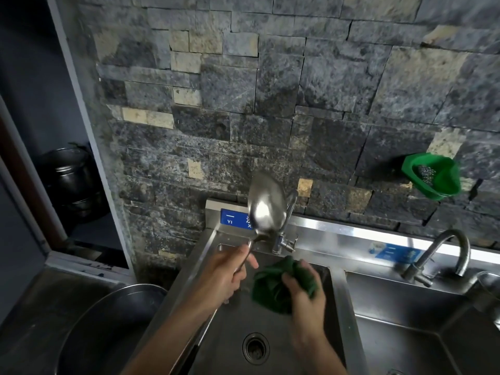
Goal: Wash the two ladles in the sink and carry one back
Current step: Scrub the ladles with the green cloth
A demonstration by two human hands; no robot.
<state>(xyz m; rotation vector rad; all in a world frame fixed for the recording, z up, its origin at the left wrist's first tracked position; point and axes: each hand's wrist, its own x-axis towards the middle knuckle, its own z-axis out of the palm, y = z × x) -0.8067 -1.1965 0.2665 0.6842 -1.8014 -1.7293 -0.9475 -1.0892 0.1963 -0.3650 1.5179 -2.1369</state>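
My left hand [226, 272] grips the handle of a steel ladle [266, 205], whose bowl points up in front of the left faucet [284, 236]. Just to its right, my right hand [304, 289] is closed on a crumpled dark green cloth [273, 285], a short gap from the ladle's handle. Both hands hang over the left sink basin [232, 328], whose round drain [255, 347] lies below them. I can see only this one ladle.
A second basin [405, 334] with a curved faucet [446, 253] lies to the right. A green plastic holder [433, 175] with a steel scourer hangs on the stone wall. A large metal bowl [108, 328] sits at the lower left; dark pots [71, 180] stand on a shelf.
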